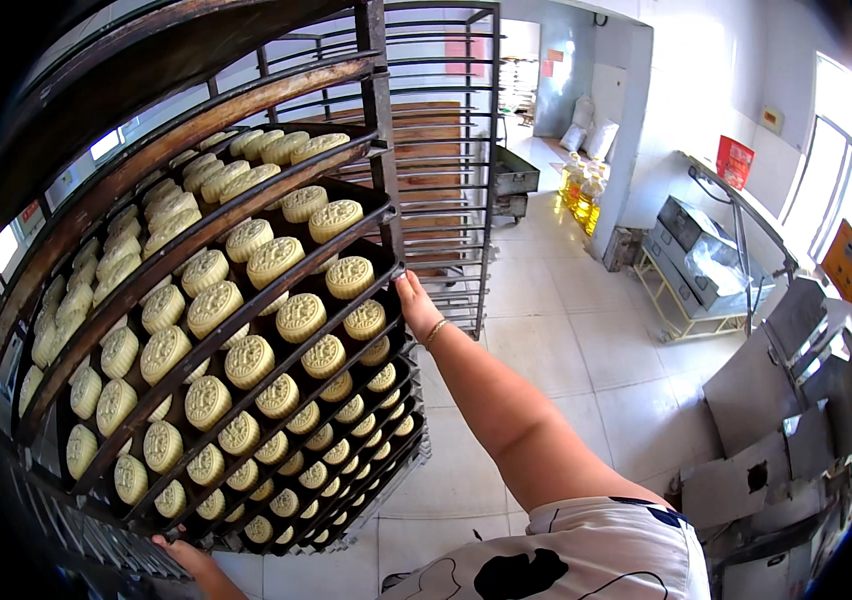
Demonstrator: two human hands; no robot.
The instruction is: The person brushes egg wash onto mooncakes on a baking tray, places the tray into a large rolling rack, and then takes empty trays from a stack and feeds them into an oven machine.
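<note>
A tall baking rack point(377, 120) fills the left side, its dark trays loaded with many pale round mooncakes point(215, 307) pressed with a raised pattern. My right arm reaches forward, and my right hand point(414, 303) is closed on the rack's right upright at mid height, its fingertips partly hidden behind the metal. Low at the near left corner, my left hand point(186, 556) grips the rack's frame; only part of it shows. Both hands are on the same rack, one on each side of the trays.
Behind stands another rack point(436, 150) with bare rails. Bottles of yellow oil point(582, 192) sit by a wall corner, near a low wheeled cart point(514, 180). To the right are metal boxes on a stand point(711, 262) and grey metal machinery point(781, 420). The floor is tiled point(546, 350).
</note>
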